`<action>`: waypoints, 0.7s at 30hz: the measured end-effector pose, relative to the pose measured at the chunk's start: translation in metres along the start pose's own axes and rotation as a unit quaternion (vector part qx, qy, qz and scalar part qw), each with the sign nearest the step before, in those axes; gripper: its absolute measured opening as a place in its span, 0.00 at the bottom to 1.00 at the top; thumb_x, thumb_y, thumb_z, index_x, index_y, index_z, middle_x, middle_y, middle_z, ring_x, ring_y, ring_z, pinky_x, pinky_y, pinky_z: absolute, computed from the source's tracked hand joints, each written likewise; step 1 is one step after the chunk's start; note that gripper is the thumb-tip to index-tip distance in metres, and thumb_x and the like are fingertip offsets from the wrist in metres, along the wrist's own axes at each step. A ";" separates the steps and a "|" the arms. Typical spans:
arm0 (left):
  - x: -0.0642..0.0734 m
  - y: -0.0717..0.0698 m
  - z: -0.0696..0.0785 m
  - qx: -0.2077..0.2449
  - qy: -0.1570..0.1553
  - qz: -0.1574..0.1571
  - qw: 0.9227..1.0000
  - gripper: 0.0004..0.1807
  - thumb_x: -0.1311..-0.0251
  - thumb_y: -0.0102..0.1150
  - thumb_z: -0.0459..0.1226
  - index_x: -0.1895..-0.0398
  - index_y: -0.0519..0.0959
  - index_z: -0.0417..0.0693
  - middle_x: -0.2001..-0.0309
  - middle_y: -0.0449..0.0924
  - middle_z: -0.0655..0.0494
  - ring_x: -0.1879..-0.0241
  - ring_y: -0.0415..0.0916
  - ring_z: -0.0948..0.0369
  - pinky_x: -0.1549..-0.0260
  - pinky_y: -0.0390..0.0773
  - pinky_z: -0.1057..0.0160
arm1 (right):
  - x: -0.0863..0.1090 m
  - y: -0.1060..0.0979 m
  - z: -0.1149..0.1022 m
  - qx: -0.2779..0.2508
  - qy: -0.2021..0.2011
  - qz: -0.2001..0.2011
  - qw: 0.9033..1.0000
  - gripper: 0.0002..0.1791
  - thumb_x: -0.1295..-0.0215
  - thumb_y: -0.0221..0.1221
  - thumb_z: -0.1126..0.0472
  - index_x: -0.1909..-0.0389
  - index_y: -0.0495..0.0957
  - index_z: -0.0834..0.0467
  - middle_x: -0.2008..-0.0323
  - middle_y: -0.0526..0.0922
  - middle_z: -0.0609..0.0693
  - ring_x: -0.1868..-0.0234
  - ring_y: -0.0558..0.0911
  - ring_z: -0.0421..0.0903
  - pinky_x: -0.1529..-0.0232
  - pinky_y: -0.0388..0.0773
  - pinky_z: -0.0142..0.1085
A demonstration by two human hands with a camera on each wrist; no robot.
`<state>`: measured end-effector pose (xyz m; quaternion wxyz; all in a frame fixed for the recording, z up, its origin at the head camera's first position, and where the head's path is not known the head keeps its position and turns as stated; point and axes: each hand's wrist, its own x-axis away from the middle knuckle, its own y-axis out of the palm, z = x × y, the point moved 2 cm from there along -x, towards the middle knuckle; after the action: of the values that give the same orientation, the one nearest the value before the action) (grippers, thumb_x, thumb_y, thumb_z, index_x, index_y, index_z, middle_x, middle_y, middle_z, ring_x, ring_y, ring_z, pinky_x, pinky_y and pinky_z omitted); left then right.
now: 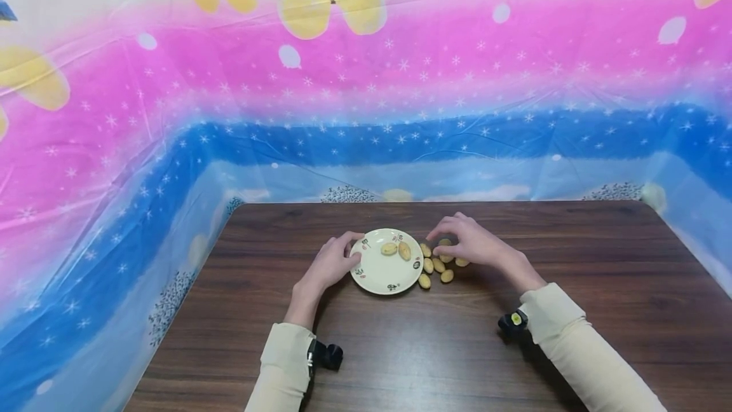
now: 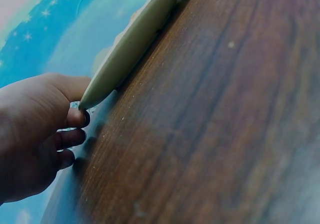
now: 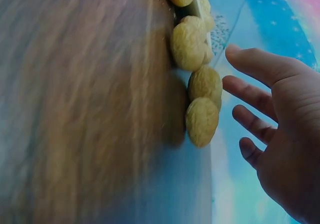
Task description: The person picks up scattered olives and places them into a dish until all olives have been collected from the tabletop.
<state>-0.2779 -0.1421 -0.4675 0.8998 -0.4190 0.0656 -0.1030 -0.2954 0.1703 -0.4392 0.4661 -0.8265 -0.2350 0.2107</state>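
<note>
A round cream plate (image 1: pixel 384 275) with small dark printed marks lies at the middle of the table. My left hand (image 1: pixel 333 262) pinches its left rim, thumb on top and fingers curled below, as the left wrist view shows. Two yellow-brown ovals (image 1: pixel 405 250), like small potatoes, rest in the upper part of the plate. More of these potato-like ovals (image 3: pixel 202 121) lie in a loose group against the plate's right side. Over that group is my right hand (image 1: pixel 466 240), fingers spread and bent a little with nothing between them. It partly hides some of the ovals in the head view.
The dark brown wooden table (image 1: pixel 389 348) has its back edge close behind the plate. A colourful cloth (image 1: pixel 366 113) with pink and blue bands hangs around the back and sides. Black wrist cameras (image 1: pixel 328 356) sit on both cuffs.
</note>
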 end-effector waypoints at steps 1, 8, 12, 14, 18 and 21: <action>0.000 0.000 0.000 0.000 0.000 -0.001 1.000 0.24 0.35 0.55 0.40 0.34 0.75 0.54 0.70 0.69 0.56 0.67 0.63 0.59 0.64 0.62 0.60 | 0.002 0.000 0.002 0.001 0.002 -0.002 1.000 0.16 0.38 0.67 0.52 0.49 0.85 0.48 0.51 0.83 0.43 0.51 0.73 0.46 0.46 0.68 0.49; 0.001 0.000 0.000 -0.001 0.001 -0.003 1.000 0.24 0.34 0.55 0.40 0.34 0.74 0.54 0.70 0.69 0.57 0.68 0.63 0.59 0.64 0.61 0.60 | 0.012 0.000 0.012 -0.003 -0.008 0.003 1.000 0.16 0.38 0.67 0.51 0.50 0.85 0.49 0.50 0.81 0.46 0.47 0.74 0.50 0.45 0.69 0.52; 0.001 -0.001 0.001 0.001 0.003 -0.003 1.000 0.24 0.34 0.55 0.40 0.34 0.74 0.54 0.70 0.69 0.56 0.67 0.63 0.59 0.64 0.61 0.60 | 0.014 0.000 0.015 -0.008 0.000 0.008 1.000 0.15 0.37 0.66 0.51 0.50 0.85 0.49 0.51 0.80 0.46 0.47 0.74 0.49 0.45 0.69 0.52; 0.001 -0.001 0.001 0.000 0.002 -0.002 1.000 0.24 0.34 0.55 0.40 0.34 0.74 0.54 0.70 0.69 0.56 0.67 0.63 0.59 0.64 0.61 0.60 | 0.013 0.000 0.018 -0.013 0.007 0.010 1.000 0.14 0.36 0.65 0.52 0.50 0.85 0.49 0.52 0.81 0.46 0.48 0.74 0.48 0.45 0.69 0.50; 0.001 -0.002 0.000 0.001 0.000 -0.003 1.000 0.24 0.34 0.54 0.40 0.34 0.74 0.54 0.70 0.69 0.56 0.67 0.63 0.58 0.64 0.62 0.60 | 0.010 0.002 0.025 -0.025 0.025 0.012 0.999 0.12 0.32 0.61 0.53 0.51 0.85 0.48 0.52 0.82 0.46 0.48 0.75 0.48 0.47 0.70 0.49; 0.000 -0.001 -0.001 0.002 0.000 -0.006 1.000 0.24 0.34 0.54 0.40 0.33 0.74 0.54 0.70 0.69 0.56 0.67 0.63 0.58 0.65 0.62 0.60 | 0.008 0.002 0.029 -0.038 0.039 0.005 0.999 0.12 0.30 0.60 0.53 0.50 0.85 0.49 0.52 0.83 0.46 0.48 0.77 0.49 0.46 0.71 0.50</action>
<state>-0.2780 -0.1434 -0.4679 0.9000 -0.4173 0.0629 -0.1089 -0.3055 0.1937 -0.4562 0.4423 -0.8522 -0.2205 0.1717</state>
